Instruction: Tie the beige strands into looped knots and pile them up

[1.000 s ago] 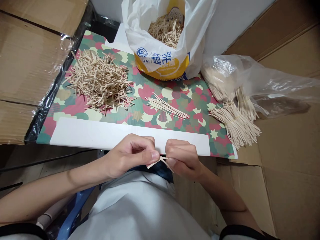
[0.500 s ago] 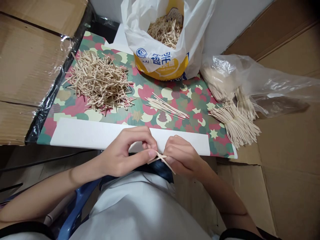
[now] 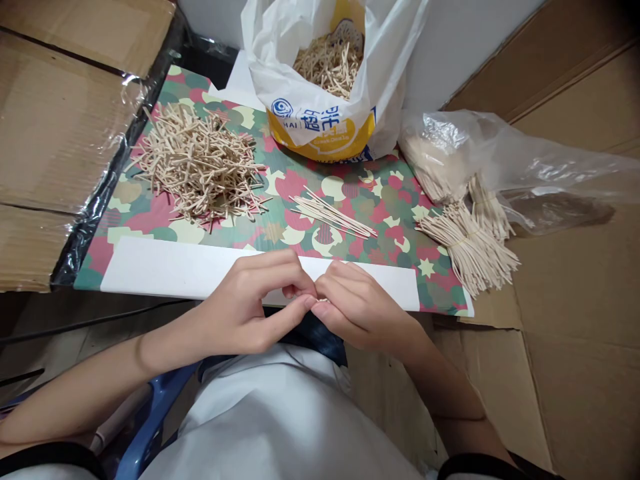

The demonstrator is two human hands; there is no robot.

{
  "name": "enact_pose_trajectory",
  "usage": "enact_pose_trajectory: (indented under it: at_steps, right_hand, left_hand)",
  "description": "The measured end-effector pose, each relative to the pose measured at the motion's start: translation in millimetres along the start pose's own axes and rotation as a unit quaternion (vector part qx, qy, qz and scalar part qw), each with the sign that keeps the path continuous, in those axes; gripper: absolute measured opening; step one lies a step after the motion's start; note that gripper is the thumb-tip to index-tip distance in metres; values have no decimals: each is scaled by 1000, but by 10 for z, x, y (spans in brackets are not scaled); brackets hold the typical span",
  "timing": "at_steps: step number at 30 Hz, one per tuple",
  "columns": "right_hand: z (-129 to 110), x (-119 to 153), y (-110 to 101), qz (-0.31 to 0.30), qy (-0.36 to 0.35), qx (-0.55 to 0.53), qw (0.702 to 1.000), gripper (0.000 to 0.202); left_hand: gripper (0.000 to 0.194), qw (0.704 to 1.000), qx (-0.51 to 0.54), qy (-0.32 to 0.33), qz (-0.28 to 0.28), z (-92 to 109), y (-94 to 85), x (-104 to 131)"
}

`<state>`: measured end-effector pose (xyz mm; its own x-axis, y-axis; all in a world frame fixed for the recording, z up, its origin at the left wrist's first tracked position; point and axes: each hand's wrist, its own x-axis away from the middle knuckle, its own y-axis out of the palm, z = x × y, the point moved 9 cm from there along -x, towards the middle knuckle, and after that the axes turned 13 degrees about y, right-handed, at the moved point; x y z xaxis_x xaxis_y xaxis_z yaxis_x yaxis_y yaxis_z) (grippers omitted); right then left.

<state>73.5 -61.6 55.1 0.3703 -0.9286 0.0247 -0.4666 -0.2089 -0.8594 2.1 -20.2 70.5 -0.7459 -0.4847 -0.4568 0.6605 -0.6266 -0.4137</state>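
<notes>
My left hand (image 3: 265, 297) and my right hand (image 3: 357, 303) meet at the table's near edge, thumbs and fingers pinched together. Between their fingertips a small piece of a pale thin stick (image 3: 323, 301) shows; most of it is hidden by the fingers. Beyond my hands lies a small group of straight pale sticks (image 3: 333, 215). Farther left sits a heap of bent, knotted-looking sticks (image 3: 200, 163). Rubber-banded bundles of straight sticks (image 3: 473, 247) rest at the table's right edge.
A white and yellow plastic bag (image 3: 325, 127) stands at the back, holding more bent sticks. To its right is a clear plastic bag (image 3: 500, 147) with sticks inside. Cardboard boxes (image 3: 65, 120) flank the left; cardboard (image 3: 575, 287) covers the right. The patterned table (image 3: 270, 230) carries a white strip.
My right hand has moved slightly left so that the fingertips of both hands touch. The crossed stick ends seen between them before are now mostly covered by the fingers.
</notes>
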Motion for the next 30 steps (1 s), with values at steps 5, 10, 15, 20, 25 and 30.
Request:
enact_pose_trajectory:
  at_steps: [5, 10, 15, 20, 25, 30]
  right_hand:
    - [-39, -14, 57, -19, 3, -46, 999, 25]
    - [123, -31, 58, -56, 77, -131, 987, 23]
    - [568, 63, -41, -29, 192, -244, 950, 24]
    - [835, 180, -26, -6, 252, -258, 933, 23]
    - [806, 99, -11, 7, 227, -227, 947, 18]
    - [742, -6, -19, 21, 181, -210, 961, 19]
  left_hand:
    - [12, 998, 59, -39, 3, -120, 29, 30]
    - [13, 987, 126, -92, 29, -299, 56, 58]
    - [9, 986, 112, -111, 55, -381, -9, 83]
    - [11, 981, 110, -132, 86, -481, -72, 156]
    - [13, 982, 82, -137, 99, -532, -98, 241]
    - [13, 980, 28, -151, 125, -545, -182, 344]
